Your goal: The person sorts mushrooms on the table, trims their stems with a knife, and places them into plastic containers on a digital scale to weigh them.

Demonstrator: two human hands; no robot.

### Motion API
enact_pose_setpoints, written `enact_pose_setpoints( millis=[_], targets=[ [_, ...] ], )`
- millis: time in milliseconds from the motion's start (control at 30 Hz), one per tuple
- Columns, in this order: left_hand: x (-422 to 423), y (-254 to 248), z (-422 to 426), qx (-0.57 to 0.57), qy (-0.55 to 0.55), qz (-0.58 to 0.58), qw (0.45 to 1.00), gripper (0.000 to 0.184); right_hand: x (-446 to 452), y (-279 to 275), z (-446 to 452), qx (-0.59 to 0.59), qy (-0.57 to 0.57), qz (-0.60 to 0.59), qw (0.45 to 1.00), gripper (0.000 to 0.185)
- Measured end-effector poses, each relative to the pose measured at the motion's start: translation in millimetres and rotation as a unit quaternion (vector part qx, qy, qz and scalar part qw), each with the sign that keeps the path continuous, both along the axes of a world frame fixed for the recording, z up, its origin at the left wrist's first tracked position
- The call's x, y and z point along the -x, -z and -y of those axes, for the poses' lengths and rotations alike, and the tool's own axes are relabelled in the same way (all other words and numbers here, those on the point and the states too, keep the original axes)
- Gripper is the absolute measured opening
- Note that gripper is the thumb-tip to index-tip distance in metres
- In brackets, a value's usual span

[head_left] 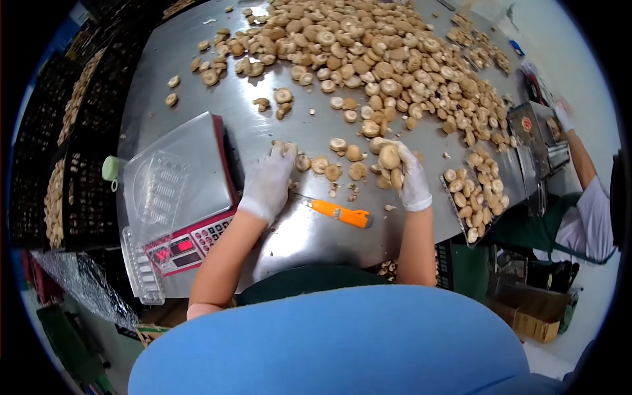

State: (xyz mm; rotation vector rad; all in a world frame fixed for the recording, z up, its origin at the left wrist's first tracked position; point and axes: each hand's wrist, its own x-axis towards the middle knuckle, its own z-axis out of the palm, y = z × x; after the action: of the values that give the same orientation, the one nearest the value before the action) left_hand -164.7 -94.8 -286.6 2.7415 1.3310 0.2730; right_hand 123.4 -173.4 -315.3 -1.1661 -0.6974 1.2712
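My right hand point(411, 179), in a white glove, is closed around a few brown-capped mushrooms point(389, 157) above the steel table point(316, 243). My left hand point(270, 178), also gloved, rests on the table with its fingers stretched forward, close to a loose mushroom point(303, 162). Between my hands lie several more mushrooms point(332, 172) and small stem scraps. An orange-handled utility knife point(340, 214) lies just in front of me, its front end pointing toward my left hand.
A large mushroom heap point(368, 52) covers the far side. At left stands a scale point(178, 171) with clear plastic trays point(158, 191) on it, beside black crates point(92, 131). A filled mushroom tray point(475, 197) lies at right, near a co-worker's arm point(579, 158) and a metal machine point(533, 131).
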Motion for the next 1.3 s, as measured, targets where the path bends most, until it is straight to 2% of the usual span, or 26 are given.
enact_pose_setpoints(
  millis=[33, 67, 133, 233, 267, 300, 333, 367, 400, 433, 467, 500, 533, 567, 600, 700, 733, 767, 800, 833, 900, 967, 1067, 1133, 1233, 1300],
  targets=[
    [-16, 17, -13, 0.006, -0.013, -0.043, 0.999, 0.04, -12, 7, 14, -0.006, 0.017, -0.077, 0.997, 0.043],
    [-27, 41, -29, -0.008, -0.019, -0.078, 0.997, 0.035, -34, 25, 28, -0.046, -0.047, -0.162, 0.985, 0.046],
    [-39, 50, -48, 0.012, -0.034, -0.123, 0.992, 0.024, -40, 12, 52, -0.028, -0.005, -0.156, 0.987, 0.047],
    [-45, 34, -48, 0.048, -0.074, -0.132, 0.987, 0.019, -48, 15, 73, 0.013, 0.06, -0.15, 0.987, 0.043],
    [-42, 33, -44, 0.032, -0.076, -0.079, 0.993, 0.018, -49, 15, 77, 0.04, 0.08, -0.055, 0.994, 0.039],
    [-43, 31, -39, 0.03, -0.072, -0.082, 0.994, 0.018, -49, 14, 78, 0.067, 0.099, 0.04, 0.992, 0.035],
    [-44, 28, -33, 0.037, -0.063, -0.008, 0.997, 0.018, -49, 10, 76, 0.076, 0.083, 0.037, 0.993, 0.025],
    [-47, 27, -31, 0.046, -0.054, 0.068, 0.995, 0.018, -45, 3, 71, 0.076, 0.087, 0.034, 0.993, 0.025],
    [-54, 29, -39, 0.105, -0.017, 0.065, 0.992, 0.021, -39, -4, 64, 0.094, 0.08, 0.075, 0.99, 0.021],
    [-62, 31, -41, 0.106, -0.013, 0.065, 0.992, 0.021, -38, -7, 57, 0.112, 0.072, 0.117, 0.984, 0.018],
    [-74, 31, -39, 0.077, 0.065, 0.083, 0.991, 0.022, -42, 5, 52, 0.073, 0.063, 0.204, 0.974, 0.018],
    [-87, 31, -36, 0.048, 0.143, 0.101, 0.983, 0.023, -43, 12, 47, 0.075, 0.067, 0.205, 0.974, 0.018],
    [-100, 29, -33, 0.05, 0.147, 0.102, 0.983, 0.023, -42, 17, 41, 0.016, 0.102, 0.345, 0.933, 0.019],
    [-114, 26, -30, 0.085, 0.181, 0.08, 0.977, 0.031, -40, 19, 35, -0.043, 0.134, 0.477, 0.867, 0.02],
    [-123, 24, -30, 0.119, 0.214, 0.057, 0.968, 0.039, -38, 17, 30, -0.068, 0.147, 0.508, 0.846, 0.023],
    [-130, 48, -44, 0.141, 0.218, 0.006, 0.966, 0.042, -33, 5, 17, -0.048, 0.117, 0.548, 0.827, 0.028],
    [-119, 53, -45, 0.07, 0.224, 0.064, 0.97, 0.038, -33, 7, 11, -0.06, 0.108, 0.584, 0.802, 0.03],
    [-114, 55, -52, 0.071, 0.226, 0.062, 0.97, 0.038, -34, 7, 4, -0.059, 0.11, 0.582, 0.803, 0.03],
    [-108, 56, -62, 0.193, 0.131, 0.167, 0.958, 0.034, -33, 5, -2, -0.057, 0.091, 0.609, 0.786, 0.031],
    [-101, 57, -70, 0.308, 0.031, 0.266, 0.913, 0.032, -32, 3, -8, -0.056, 0.073, 0.635, 0.767, 0.032],
    [-80, 26, -79, 0.495, -0.064, 0.427, 0.754, 0.035, -32, 0, -22, -0.059, 0.06, 0.653, 0.753, 0.032],
    [-69, 7, -85, 0.518, -0.086, 0.492, 0.695, 0.036, -30, -8, -39, -0.067, 0.045, 0.671, 0.737, 0.033],
    [-61, -10, -83, 0.511, -0.11, 0.532, 0.666, 0.035, -23, -14, -63, -0.076, 0.022, 0.72, 0.69, 0.032],
    [-58, -15, -83, 0.474, -0.13, 0.504, 0.71, 0.034, -12, -10, -72, -0.081, -0.004, 0.715, 0.695, 0.031],
    [-52, -10, -82, 0.47, -0.129, 0.484, 0.727, 0.032, -8, -4, -76, -0.087, -0.029, 0.711, 0.697, 0.029],
    [-48, -14, -73, 0.475, -0.119, 0.499, 0.715, 0.026, -20, 2, -74, -0.066, 0.014, 0.715, 0.696, 0.028]
  ],
)
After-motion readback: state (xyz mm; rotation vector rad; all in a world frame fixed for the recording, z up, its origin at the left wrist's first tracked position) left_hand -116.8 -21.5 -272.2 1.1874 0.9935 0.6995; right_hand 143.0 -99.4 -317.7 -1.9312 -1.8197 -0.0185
